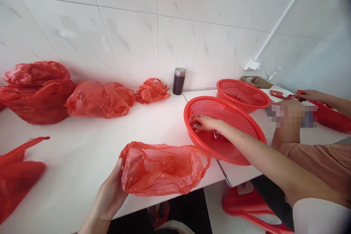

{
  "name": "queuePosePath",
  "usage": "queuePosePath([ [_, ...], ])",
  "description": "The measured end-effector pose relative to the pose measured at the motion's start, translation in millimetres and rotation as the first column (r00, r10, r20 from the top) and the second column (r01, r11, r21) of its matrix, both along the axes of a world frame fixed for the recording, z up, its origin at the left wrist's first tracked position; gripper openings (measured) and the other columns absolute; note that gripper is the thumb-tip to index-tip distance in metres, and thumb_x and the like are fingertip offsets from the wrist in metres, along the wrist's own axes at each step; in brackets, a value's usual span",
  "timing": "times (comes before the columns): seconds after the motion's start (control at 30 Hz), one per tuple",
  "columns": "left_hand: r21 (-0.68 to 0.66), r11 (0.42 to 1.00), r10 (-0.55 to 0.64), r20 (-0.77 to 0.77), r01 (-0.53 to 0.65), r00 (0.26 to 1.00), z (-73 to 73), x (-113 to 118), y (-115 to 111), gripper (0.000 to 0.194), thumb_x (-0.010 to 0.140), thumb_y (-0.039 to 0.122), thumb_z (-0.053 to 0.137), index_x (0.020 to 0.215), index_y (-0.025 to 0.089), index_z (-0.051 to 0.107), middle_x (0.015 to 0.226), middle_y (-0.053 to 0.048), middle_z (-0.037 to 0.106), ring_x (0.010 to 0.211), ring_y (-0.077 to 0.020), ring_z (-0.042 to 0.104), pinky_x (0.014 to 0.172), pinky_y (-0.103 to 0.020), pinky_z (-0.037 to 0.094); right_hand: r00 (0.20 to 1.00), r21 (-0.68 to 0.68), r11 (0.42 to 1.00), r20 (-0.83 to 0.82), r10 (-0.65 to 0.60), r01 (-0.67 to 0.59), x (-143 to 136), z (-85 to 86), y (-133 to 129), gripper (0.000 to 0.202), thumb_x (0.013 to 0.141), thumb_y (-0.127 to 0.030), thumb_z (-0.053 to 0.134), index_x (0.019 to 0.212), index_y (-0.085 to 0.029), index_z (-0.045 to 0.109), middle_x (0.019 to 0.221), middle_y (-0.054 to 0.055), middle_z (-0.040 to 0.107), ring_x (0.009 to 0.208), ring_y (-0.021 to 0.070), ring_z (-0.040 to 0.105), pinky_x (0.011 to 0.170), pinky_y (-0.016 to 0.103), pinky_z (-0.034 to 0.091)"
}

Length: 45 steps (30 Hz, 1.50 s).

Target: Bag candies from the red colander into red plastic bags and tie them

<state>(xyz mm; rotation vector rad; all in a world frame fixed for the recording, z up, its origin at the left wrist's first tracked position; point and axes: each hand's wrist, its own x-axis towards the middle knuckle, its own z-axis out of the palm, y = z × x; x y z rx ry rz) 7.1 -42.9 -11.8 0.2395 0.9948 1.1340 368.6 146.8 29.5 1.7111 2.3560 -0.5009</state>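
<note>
A thin red plastic bag point(164, 186) lies with its mouth spread open at the table's front edge. My left hand point(113, 192) grips the bag's left side, thumb on the outside. To the right stands a large red perforated plastic basket point(246, 120), its left rim beside the bag's handle. Inside it, my right hand point(204, 122) has its fingers closed around a small red packet point(196, 126) with white markings near the left wall. A few more small red packets point(219, 135) lie on the basket floor, partly hidden by my forearm.
Filled red bags point(35, 95) and a crumpled red bag point(153, 90) line the wall, beside a dark tumbler point(179, 82). Behind my basket is a second red basket point(244, 93). At right, a co-worker's hand point(309, 95) handles red packets. A red stool point(246, 204) stands below.
</note>
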Motion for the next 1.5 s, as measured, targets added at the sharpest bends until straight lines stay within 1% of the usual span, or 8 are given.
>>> queuePosePath([
  [0.2, -0.015, 0.998, 0.059, 0.007, -0.059, 0.998, 0.4, 8, 2, 0.031, 0.084, 0.046, 0.065, 0.111, 0.029, 0.066, 0.098, 0.001, 0.075, 0.072, -0.0172, 0.071, 0.061, -0.025, 0.055, 0.990, 0.023, 0.998, -0.128, -0.059, 0.062, 0, 10.4, 17, 0.024, 0.069, -0.024, 0.072, 0.092, -0.018, 0.068, 0.103, 0.012, 0.065, 0.092, 0.0261, 0.061, 0.078, 0.035, 0.046],
  [0.37, -0.005, 0.998, 0.064, -0.017, -0.064, 0.998, -8.3, 8, 1, 0.041, 0.082, 0.049, 0.067, 0.118, 0.030, 0.064, 0.100, -0.001, 0.075, 0.080, -0.0208, 0.071, 0.070, -0.029, 0.056, 0.919, 0.011, 0.991, -0.375, -0.123, 0.136, 6, 57.7, 3, 0.023, 0.085, -0.034, 0.056, 0.101, -0.018, 0.061, 0.102, 0.010, 0.067, 0.085, 0.0189, 0.064, 0.067, 0.029, 0.052],
  [0.53, 0.029, 0.998, 0.061, 0.006, -0.061, 0.998, -7.3, 16, 4, 0.046, 0.083, 0.047, 0.067, 0.126, 0.034, 0.059, 0.103, 0.001, 0.074, 0.077, -0.0173, 0.070, 0.067, -0.026, 0.055, 0.458, -0.237, 0.971, -0.862, -0.219, 0.017, -27, 97.0, -47, 0.024, 0.082, -0.033, 0.063, 0.100, -0.019, 0.059, 0.094, 0.005, 0.066, 0.080, 0.0165, 0.065, 0.065, 0.030, 0.057],
  [0.83, 0.153, 0.987, 0.068, -0.096, -0.053, 0.993, -4.1, 30, 8, 0.057, 0.082, 0.051, 0.067, 0.135, 0.036, 0.053, 0.119, -0.001, 0.069, 0.095, -0.0208, 0.069, 0.070, -0.025, 0.055, 0.172, -0.584, 0.751, -0.810, -0.560, -0.309, -122, 5.5, -107, 0.030, 0.083, -0.036, 0.057, 0.107, -0.019, 0.058, 0.092, 0.006, 0.066, 0.078, 0.0179, 0.065, 0.059, 0.030, 0.058],
  [1.0, 0.177, 0.982, 0.098, -0.167, -0.068, 0.981, -9.2, 22, 0, 0.060, 0.082, 0.046, 0.069, 0.138, 0.036, 0.051, 0.131, -0.003, 0.064, 0.109, -0.0218, 0.065, 0.083, -0.025, 0.054, 0.211, -0.529, 0.844, -0.837, -0.504, -0.083, -128, -41.0, -98, 0.022, 0.085, -0.039, 0.052, 0.087, -0.017, 0.056, 0.083, 0.005, 0.066, 0.072, 0.0161, 0.063, 0.058, 0.026, 0.051],
  [1.2, 0.241, 0.970, 0.076, -0.243, -0.016, 0.967, -1.5, 23, -5, 0.065, 0.080, 0.037, 0.073, 0.140, 0.035, 0.049, 0.137, -0.005, 0.060, 0.123, -0.0243, 0.057, 0.092, -0.027, 0.051, 0.206, -0.353, 0.934, -0.912, -0.355, 0.046, -117, -47.6, -92, 0.018, 0.085, -0.033, 0.049, 0.076, -0.018, 0.055, 0.078, 0.001, 0.063, 0.075, 0.0150, 0.059, 0.072, 0.028, 0.046],
  [1.4, 0.249, 0.968, 0.078, -0.276, -0.007, 0.958, -3.7, 26, -4, 0.068, 0.080, 0.034, 0.072, 0.142, 0.036, 0.045, 0.140, -0.004, 0.058, 0.120, -0.0212, 0.058, 0.096, -0.029, 0.050, -0.101, -0.454, 0.889, -0.889, -0.447, 0.062, -128, -34.2, -102, 0.016, 0.077, -0.032, 0.054, 0.085, -0.020, 0.060, 0.083, 0.002, 0.062, 0.084, 0.0187, 0.059, 0.081, 0.032, 0.048],
  [1.5, 0.244, 0.970, 0.082, -0.278, -0.012, 0.957, -3.9, 26, -3, 0.070, 0.079, 0.035, 0.072, 0.143, 0.035, 0.044, 0.137, -0.004, 0.060, 0.121, -0.0225, 0.058, 0.095, -0.029, 0.050, -0.097, -0.451, 0.892, -0.887, -0.451, -0.027, -136, -25.0, -106, 0.019, 0.078, -0.032, 0.052, 0.090, -0.020, 0.061, 0.086, 0.003, 0.063, 0.088, 0.0191, 0.059, 0.085, 0.033, 0.047],
])
